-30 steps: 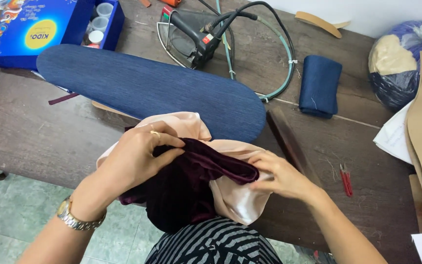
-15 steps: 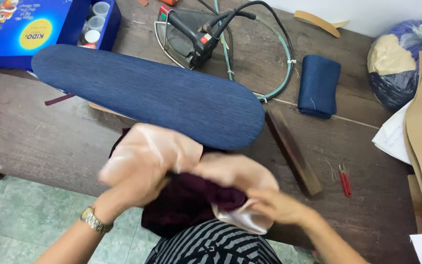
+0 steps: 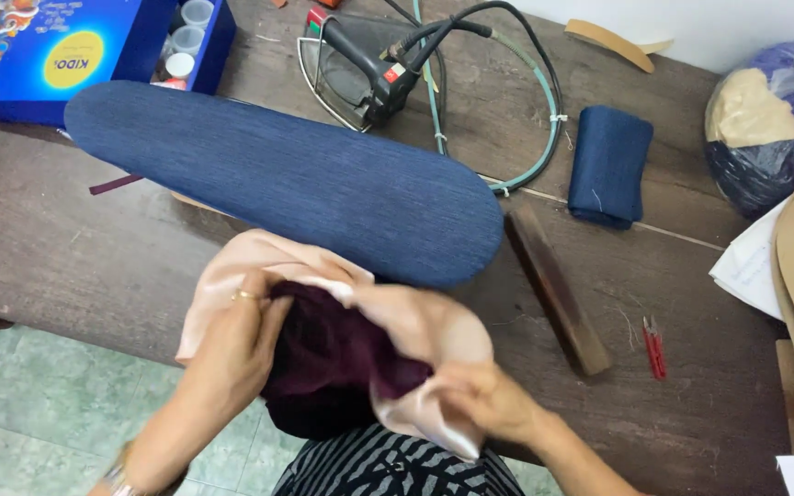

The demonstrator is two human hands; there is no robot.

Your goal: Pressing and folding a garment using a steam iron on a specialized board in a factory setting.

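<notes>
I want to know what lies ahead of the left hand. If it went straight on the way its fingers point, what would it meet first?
The left hand points up and right; beyond the maroon and peach garment it grips, it would likely meet the blue padded ironing board, though depth is unclear.

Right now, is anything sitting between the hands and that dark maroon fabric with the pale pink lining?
Nothing visible does. The left hand is pressed onto the maroon fabric, and the right hand grips the pink lining at its edge. The blue padded board lies just beyond, not between.
</notes>
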